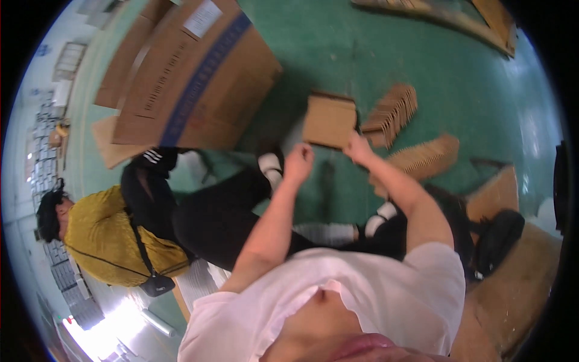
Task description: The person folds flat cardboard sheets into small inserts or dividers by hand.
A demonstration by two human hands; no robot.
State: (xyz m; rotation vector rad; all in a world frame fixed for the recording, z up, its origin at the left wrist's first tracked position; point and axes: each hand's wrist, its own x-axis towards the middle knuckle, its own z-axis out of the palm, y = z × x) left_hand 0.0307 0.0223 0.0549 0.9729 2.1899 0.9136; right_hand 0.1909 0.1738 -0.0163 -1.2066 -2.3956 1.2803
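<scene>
Ahead of me, a flat brown cardboard piece [330,122] with raised folded edges is low over the green floor. My right hand [358,148] is closed at its near right corner, fingers pinched on the edge. Just short of the near left corner is my left hand [300,161], with its fingers curled together. Whether it holds anything small is hidden. To the right of the piece lies a row of folded cardboard pieces [392,116], leaning on one another. A second such row [425,158] lies nearer, beyond my right forearm.
A large cardboard box [199,78] with a blue band stands at the left. Beside it a person in a yellow top [114,235] bends over. A black bag [499,240] and cardboard sheets [518,289] are at my right. A long yellowish bar [434,18] lies at the far right.
</scene>
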